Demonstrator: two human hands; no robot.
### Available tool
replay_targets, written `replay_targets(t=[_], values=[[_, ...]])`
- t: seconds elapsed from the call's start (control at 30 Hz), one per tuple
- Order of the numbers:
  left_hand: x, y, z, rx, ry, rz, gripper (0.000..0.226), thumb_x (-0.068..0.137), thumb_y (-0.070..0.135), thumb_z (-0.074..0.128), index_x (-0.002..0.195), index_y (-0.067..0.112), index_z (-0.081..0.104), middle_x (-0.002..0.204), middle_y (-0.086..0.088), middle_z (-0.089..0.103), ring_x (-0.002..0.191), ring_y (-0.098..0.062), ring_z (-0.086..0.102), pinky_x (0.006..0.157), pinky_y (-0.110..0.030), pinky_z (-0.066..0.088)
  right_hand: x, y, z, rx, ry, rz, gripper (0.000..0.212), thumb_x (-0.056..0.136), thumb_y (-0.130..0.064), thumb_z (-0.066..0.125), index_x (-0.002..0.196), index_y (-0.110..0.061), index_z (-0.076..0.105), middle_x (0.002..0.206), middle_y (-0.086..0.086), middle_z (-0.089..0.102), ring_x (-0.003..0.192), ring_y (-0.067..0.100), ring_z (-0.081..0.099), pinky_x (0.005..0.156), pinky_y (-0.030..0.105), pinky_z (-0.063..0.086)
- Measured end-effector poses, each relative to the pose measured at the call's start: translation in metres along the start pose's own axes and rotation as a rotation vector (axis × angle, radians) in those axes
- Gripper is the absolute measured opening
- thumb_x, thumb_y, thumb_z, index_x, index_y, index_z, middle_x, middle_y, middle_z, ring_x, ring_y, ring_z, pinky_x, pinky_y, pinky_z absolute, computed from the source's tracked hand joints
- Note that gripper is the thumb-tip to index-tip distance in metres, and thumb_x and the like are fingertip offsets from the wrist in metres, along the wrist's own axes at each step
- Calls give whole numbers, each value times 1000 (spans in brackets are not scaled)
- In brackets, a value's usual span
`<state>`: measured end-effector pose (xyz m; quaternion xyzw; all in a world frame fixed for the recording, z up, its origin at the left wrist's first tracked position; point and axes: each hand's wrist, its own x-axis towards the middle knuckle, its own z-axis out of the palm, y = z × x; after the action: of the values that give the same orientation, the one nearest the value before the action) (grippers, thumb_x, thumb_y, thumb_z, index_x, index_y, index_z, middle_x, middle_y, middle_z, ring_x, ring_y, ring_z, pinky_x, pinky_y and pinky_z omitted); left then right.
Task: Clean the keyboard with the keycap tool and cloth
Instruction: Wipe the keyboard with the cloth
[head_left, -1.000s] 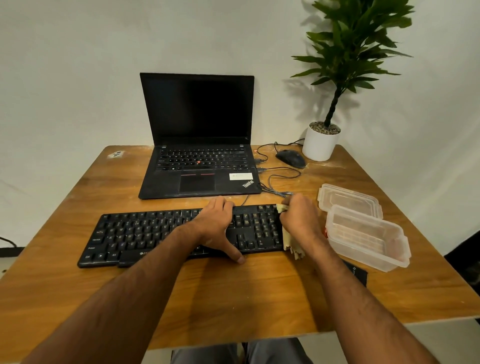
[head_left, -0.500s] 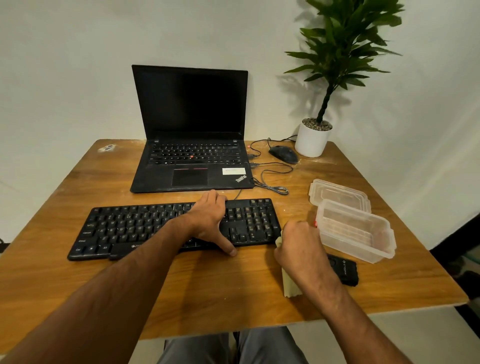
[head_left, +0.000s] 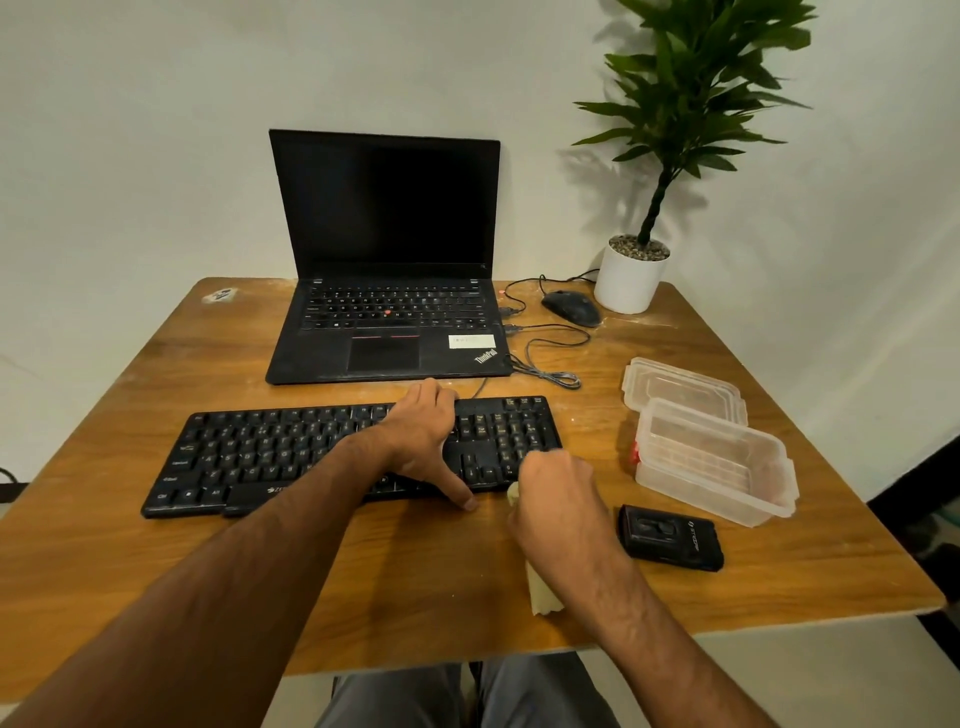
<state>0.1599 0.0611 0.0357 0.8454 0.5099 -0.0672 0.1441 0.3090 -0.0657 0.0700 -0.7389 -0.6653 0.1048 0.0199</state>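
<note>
Right hand (head_left: 556, 499): fingers curled around a pale yellow cloth (head_left: 540, 592), whose loose tail hangs out below the wrist toward 6 o'clock. A second ago this hand was at the keyboard's far right corner; half a second ago it had pulled off toward the table's near edge; it now sits again at the near right corner of the keyboard (head_left: 291, 457), over the number-pad keys. Judgement: a wiping stroke down the right end has finished and another is starting.

Left hand (head_left: 426, 436): flat on the keys, fingers straight, thumb spread to the near edge, holding nothing. It has not shifted across the three frames and appears to be steadying the board.

Outward: the keyboard lies across the middle of the table (head_left: 156, 571). At 3 o'clock from the right hand lies a small black case (head_left: 670, 538); whether it holds the keycap tool cannot be told. Beyond it, at 2 o'clock, a clear plastic tub (head_left: 717, 462) and its lid (head_left: 680, 387). At 12 o'clock, an open laptop (head_left: 384, 260), screen dark, with a mouse (head_left: 571, 307) and a potted plant (head_left: 631, 280) toward 1 o'clock.

No keycap is seen removed.
</note>
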Motion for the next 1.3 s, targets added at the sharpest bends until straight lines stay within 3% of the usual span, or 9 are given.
replay_targets(t=[0.2, 0.33, 0.47, 0.67, 0.83, 0.9, 1.07, 1.2, 1.3], values=[[1, -1, 2, 6, 19, 8, 126, 55, 70, 89, 150, 15, 27, 137, -3, 32, 127, -19, 32, 116, -38, 35, 7, -24, 5, 23, -61, -137, 20, 98, -21, 61, 114, -10, 63, 113, 9, 61, 103, 21, 60, 76, 29, 50], [0, -2, 2, -17, 4, 17, 130, 51, 75, 88, 150, 15, 28, 138, -3, 32, 128, -19, 31, 117, -37, 35, 7, 5, 6, 75, 48, -14, 10, 95, -23, 65, 102, -15, 66, 89, -3, 62, 78, 9, 63, 63, 20, 54], [0, -2, 1, -17, -8, 17, 133, 50, 76, 87, 151, 14, 27, 141, -5, 31, 130, -20, 31, 117, -38, 35, 7, 27, -2, 44, 136, 44, 6, 96, -21, 65, 100, -17, 67, 94, 0, 68, 81, 12, 64, 70, 26, 59], [2, -2, 3, -2, 23, 15, 126, 55, 70, 89, 150, 14, 28, 138, -5, 33, 128, -21, 33, 117, -38, 34, 9, -26, 3, 1, -47, -94, 15, 97, -23, 63, 105, -12, 66, 85, 1, 54, 79, 16, 54, 59, 23, 44], [2, -4, 3, 12, 29, 23, 126, 56, 68, 90, 151, 13, 27, 138, -4, 33, 128, -20, 32, 117, -38, 34, 12, -32, 5, -44, 7, -139, 12, 95, -19, 64, 105, -12, 67, 99, 6, 64, 94, 21, 66, 70, 28, 54], [2, -4, 3, 7, 10, 21, 130, 52, 74, 88, 151, 14, 27, 139, -4, 32, 128, -19, 32, 117, -38, 34, 8, -14, 6, -18, 16, -72, 15, 95, -23, 66, 108, -14, 66, 102, 4, 65, 90, 16, 66, 75, 27, 59], [2, -4, 1, -7, -16, 16, 135, 49, 78, 86, 152, 14, 26, 143, -5, 31, 131, -20, 31, 118, -39, 34, 5, 28, -8, 9, 152, 47, 11, 96, -26, 65, 101, -16, 69, 94, 0, 68, 79, 11, 64, 69, 21, 58], [2, -4, 1, -9, -12, 12, 135, 49, 77, 87, 152, 14, 26, 142, -5, 31, 131, -21, 31, 118, -40, 34, 5, 4, -6, 18, 80, 10, 14, 96, -26, 64, 106, -16, 66, 105, 3, 65, 85, 11, 62, 70, 23, 58], [2, -3, 2, 5, 21, 18, 128, 51, 72, 89, 149, 15, 29, 135, -3, 33, 125, -19, 33, 115, -39, 37, 10, -23, -1, 14, 17, -77, 24, 94, -25, 68, 113, -11, 64, 116, 9, 58, 101, 21, 61, 74, 26, 54]])
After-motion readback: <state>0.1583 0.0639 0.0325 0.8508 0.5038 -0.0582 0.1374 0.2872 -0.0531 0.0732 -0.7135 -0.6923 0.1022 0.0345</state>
